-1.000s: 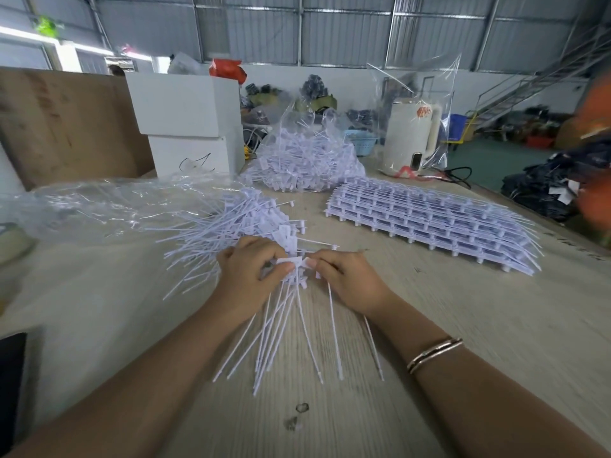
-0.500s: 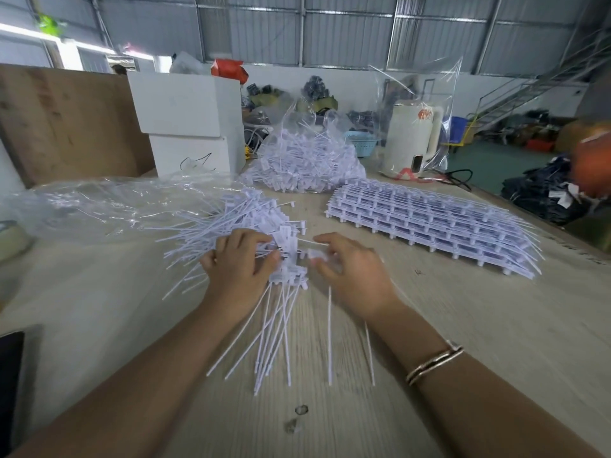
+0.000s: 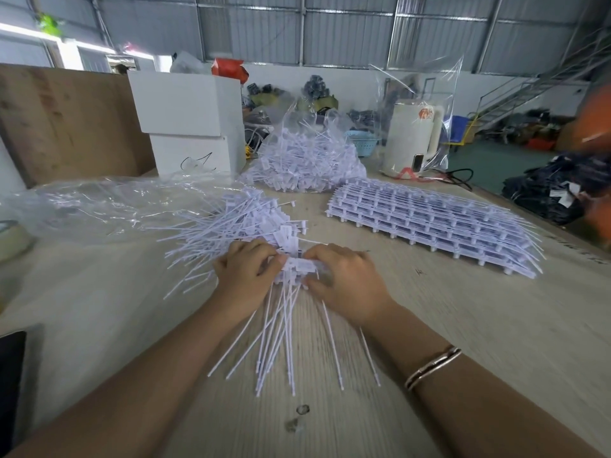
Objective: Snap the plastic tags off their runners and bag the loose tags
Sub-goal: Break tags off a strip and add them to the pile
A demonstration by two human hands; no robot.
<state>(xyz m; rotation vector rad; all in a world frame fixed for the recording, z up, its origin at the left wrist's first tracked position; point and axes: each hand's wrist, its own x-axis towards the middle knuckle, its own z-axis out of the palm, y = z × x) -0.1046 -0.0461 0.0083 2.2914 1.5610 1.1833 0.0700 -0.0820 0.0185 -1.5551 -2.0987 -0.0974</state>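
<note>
Both hands, left hand (image 3: 246,276) and right hand (image 3: 344,285), pinch one bundle of thin white plastic tags (image 3: 287,325) mid-surface. Stacked white tag runners (image 3: 429,223) sit toward the right edge of the pale wooden surface (image 3: 479,325).

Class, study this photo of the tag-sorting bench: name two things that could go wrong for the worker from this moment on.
1. Both hands, left hand and right hand, pinch one fanned bundle of thin white plastic tags; the loose tails could slip out and scatter over the pale wooden table.
2. The loose heap of white tags lies partly outside the flat clear plastic bag, so a sweeping arm might push tags off.
</note>
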